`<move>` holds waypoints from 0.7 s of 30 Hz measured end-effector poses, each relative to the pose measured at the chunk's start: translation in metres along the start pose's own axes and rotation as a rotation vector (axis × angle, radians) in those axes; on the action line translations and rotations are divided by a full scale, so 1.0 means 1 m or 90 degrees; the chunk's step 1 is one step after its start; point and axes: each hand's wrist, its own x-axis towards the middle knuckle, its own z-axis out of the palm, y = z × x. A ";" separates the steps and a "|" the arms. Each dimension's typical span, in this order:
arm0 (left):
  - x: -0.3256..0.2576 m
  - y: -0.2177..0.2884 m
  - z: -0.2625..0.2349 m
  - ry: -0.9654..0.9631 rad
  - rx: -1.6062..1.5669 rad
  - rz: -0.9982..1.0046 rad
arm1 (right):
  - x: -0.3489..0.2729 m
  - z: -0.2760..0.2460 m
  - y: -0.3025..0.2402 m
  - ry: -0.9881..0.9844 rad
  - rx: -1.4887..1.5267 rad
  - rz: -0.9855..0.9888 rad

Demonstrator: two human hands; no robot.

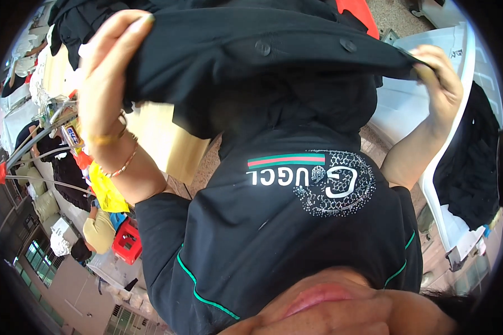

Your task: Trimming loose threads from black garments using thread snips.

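A black buttoned garment (pixel 218 47) is stretched between my two hands in front of my chest. Two dark round buttons show on its raised band. My left hand (pixel 109 58), with bracelets at the wrist, is closed on the garment's left end, its fingers partly behind the cloth. At the opposite end, my right hand (pixel 439 81) pinches a corner of the same garment. Folds of black cloth hang below the band over my lap, and I cannot tell where the garment ends there.
A pale wooden tabletop (pixel 162 137) stands at my left, with a yellow cloth (pixel 107 190) near my elbow. At right is a white trough-like surface (pixel 399 109), with black cloth (pixel 469 162) beyond its rim. A red stool (pixel 127 241) and another person (pixel 99 230) are farther left.
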 end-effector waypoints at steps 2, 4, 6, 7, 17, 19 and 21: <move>0.005 -0.021 0.016 -0.090 0.248 -0.008 | -0.001 0.015 0.021 -0.076 -0.047 0.038; -0.002 -0.052 0.036 -0.034 0.475 0.038 | -0.009 0.037 0.037 -0.130 -0.092 0.076; -0.007 -0.060 0.049 0.032 0.476 0.161 | -0.016 0.044 0.041 -0.144 -0.107 0.100; -0.011 -0.053 0.056 0.089 0.451 0.189 | -0.018 0.046 0.038 -0.097 -0.109 0.109; -0.033 -0.023 0.123 0.055 0.425 0.326 | -0.014 0.040 0.012 0.038 0.017 0.080; -0.029 -0.026 0.128 0.028 0.502 0.330 | 0.010 0.074 -0.032 0.110 0.157 0.293; -0.029 -0.032 0.131 0.032 0.490 0.338 | 0.016 0.140 0.046 0.234 0.844 -0.342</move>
